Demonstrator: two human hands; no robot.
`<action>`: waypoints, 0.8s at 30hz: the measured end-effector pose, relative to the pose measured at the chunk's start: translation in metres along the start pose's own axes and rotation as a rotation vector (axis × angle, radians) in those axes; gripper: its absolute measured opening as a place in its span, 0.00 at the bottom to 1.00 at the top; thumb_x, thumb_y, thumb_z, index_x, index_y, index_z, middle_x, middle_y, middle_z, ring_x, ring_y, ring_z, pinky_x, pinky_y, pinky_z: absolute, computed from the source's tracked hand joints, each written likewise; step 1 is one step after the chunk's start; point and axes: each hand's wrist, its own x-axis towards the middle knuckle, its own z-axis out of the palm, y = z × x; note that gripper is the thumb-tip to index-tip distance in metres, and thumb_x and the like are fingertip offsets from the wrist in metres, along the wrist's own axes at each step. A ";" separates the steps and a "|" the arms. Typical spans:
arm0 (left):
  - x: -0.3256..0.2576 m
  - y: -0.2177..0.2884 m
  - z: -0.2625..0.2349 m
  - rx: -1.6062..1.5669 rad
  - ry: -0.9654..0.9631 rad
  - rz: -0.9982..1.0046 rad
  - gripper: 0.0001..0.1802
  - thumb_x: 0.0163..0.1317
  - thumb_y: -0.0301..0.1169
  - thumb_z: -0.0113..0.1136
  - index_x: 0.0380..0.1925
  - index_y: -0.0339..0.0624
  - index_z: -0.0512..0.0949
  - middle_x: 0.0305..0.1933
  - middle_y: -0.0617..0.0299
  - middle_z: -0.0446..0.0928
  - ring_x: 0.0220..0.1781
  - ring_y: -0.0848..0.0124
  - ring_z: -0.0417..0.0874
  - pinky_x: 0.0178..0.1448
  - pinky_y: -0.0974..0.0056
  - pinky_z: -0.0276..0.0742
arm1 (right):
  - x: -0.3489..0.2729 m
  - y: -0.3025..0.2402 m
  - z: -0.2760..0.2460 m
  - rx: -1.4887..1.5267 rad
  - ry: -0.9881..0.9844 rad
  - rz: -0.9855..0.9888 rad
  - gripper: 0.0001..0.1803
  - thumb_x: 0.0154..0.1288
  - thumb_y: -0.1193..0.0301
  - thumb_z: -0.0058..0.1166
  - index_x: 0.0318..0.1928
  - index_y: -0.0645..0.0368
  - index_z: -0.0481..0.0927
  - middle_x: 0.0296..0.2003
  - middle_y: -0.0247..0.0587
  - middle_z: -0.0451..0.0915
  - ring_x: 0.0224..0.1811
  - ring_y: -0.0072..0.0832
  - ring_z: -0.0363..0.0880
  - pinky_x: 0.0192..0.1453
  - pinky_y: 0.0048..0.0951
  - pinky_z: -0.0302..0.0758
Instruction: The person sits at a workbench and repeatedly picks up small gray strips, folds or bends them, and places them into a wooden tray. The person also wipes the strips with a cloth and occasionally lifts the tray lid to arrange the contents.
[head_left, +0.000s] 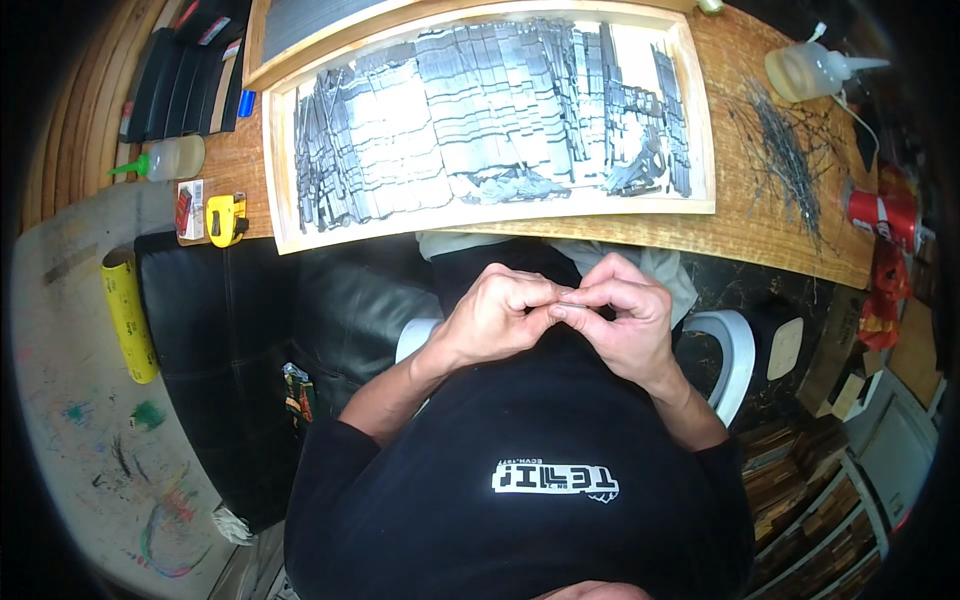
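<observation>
My left hand [503, 312] and my right hand [632, 318] meet in front of my chest, fingertips close together. Both are closed in a pinch on a small thin strip [573, 304], mostly hidden by the fingers; its material is too small to tell. Just beyond my hands, a shallow wooden tray [490, 220] lies on the wooden table. Rows of thin grey and black strips [390, 130] fill much of its white, brightly lit inside. Looser dark pieces [515, 187] are heaped near its front edge.
Thin dark offcuts [785, 145] lie on the table [735, 80] at right, by a squeeze bottle [805, 72] and a red can [883, 218]. At left are a green-tipped bottle [175, 158], a yellow tape measure [226, 220], a black seat [215, 350] and a yellow tube [130, 315].
</observation>
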 end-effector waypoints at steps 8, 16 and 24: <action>-0.003 0.006 0.001 0.054 0.079 0.002 0.11 0.61 0.20 0.73 0.44 0.32 0.89 0.33 0.49 0.89 0.33 0.59 0.92 0.37 0.64 0.85 | 0.005 0.001 -0.005 0.071 -0.022 -0.067 0.13 0.58 0.81 0.76 0.44 0.63 0.90 0.35 0.39 0.85 0.36 0.26 0.86 0.40 0.26 0.80; -0.004 0.012 0.000 0.061 0.094 -0.008 0.11 0.62 0.22 0.74 0.44 0.33 0.89 0.35 0.47 0.89 0.34 0.58 0.92 0.38 0.63 0.85 | 0.007 -0.001 -0.008 0.034 -0.044 -0.118 0.09 0.60 0.81 0.75 0.39 0.63 0.87 0.35 0.40 0.86 0.36 0.28 0.87 0.41 0.27 0.81; -0.006 0.007 0.002 0.068 0.101 0.038 0.11 0.61 0.22 0.75 0.44 0.32 0.89 0.35 0.48 0.89 0.33 0.60 0.92 0.38 0.64 0.85 | 0.006 -0.001 -0.008 0.032 -0.052 -0.124 0.09 0.60 0.81 0.74 0.39 0.62 0.86 0.35 0.40 0.86 0.36 0.28 0.86 0.41 0.26 0.80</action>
